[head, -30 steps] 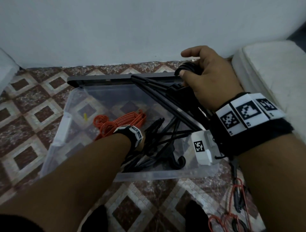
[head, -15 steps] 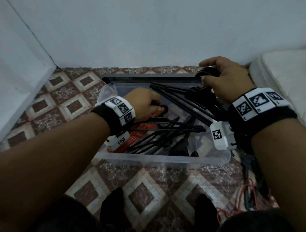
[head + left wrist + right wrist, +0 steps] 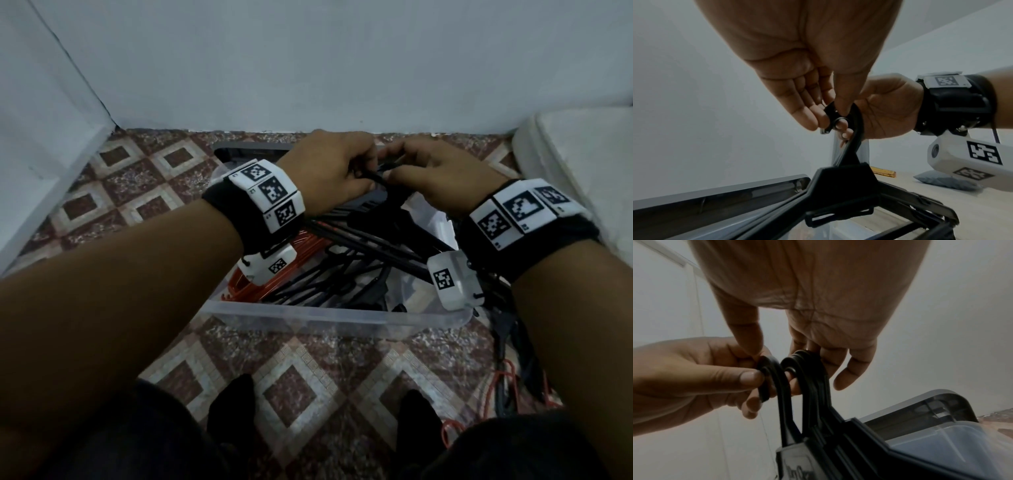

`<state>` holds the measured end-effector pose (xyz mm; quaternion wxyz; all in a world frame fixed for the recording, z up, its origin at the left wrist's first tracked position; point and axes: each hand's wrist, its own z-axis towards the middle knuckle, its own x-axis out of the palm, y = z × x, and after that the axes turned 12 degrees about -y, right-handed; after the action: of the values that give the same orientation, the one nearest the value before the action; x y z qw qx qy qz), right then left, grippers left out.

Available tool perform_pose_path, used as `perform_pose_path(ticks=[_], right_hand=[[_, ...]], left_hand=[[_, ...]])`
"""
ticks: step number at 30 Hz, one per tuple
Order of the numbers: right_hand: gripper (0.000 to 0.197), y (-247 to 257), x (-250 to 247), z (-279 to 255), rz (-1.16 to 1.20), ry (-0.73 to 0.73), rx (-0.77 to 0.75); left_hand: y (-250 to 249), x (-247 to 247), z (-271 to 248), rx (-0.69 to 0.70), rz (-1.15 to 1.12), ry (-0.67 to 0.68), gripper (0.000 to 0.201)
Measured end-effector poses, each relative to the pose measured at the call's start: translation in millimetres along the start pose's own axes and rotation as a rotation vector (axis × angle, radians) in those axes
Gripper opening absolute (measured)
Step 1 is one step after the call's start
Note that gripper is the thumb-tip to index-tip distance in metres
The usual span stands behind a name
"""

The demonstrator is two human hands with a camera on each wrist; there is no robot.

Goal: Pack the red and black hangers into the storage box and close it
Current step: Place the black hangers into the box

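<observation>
**A:** Watching from the doorway. Closest to them, a few loose hangers (image 3: 507,387) lie on the floor by the right knee, not packed yet. Then the clear storage box (image 3: 329,317), with red hangers (image 3: 274,284) at its left and black ones piled across.

**B:** And the hands?

**A:** Both up over the far side of the box. Left hand (image 3: 329,174) pinches one hook (image 3: 766,378) between thumb and fingers; right hand (image 3: 442,178) has fingers curled round the hooks of a black hanger bunch (image 3: 840,183).

**B:** Easy to handle?

**A:** I'd guess light, stiff plastic, but tangle-prone. The hooks seem the best hold. The grey lid (image 3: 253,150) sits behind the box, so closing comes later.
</observation>
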<state>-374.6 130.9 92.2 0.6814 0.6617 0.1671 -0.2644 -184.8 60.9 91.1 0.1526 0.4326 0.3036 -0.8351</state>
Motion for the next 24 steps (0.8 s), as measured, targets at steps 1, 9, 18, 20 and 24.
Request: perform_pose_path(ticks=[1, 9, 18, 20, 24], right_hand=[[0.03, 1.4, 0.8, -0.7, 0.022, 0.009, -0.012], [0.048, 8.5, 5.6, -2.8, -0.003, 0.01, -0.045], [0.045, 12.4, 8.9, -6.6, -0.027, -0.027, 0.002], [0.042, 10.2, 7.9, -5.8, -0.051, -0.053, 0.005], [0.035, 7.2, -2.4, -3.4, -0.143, -0.143, 0.03]], left_hand=[[-1.2, 0.5, -0.8, -0.001, -0.001, -0.015, 0.02], [-2.4, 2.3, -3.1, -0.123, -0.123, -0.084, 0.02], [-4.0, 6.4, -3.4, -0.178, -0.18, -0.058, 0.019], [-1.0, 9.6, -1.5, -0.173, -0.161, -0.041, 0.017], [13.4, 19.0, -3.0, -0.15, -0.041, 0.093, 0.03]])
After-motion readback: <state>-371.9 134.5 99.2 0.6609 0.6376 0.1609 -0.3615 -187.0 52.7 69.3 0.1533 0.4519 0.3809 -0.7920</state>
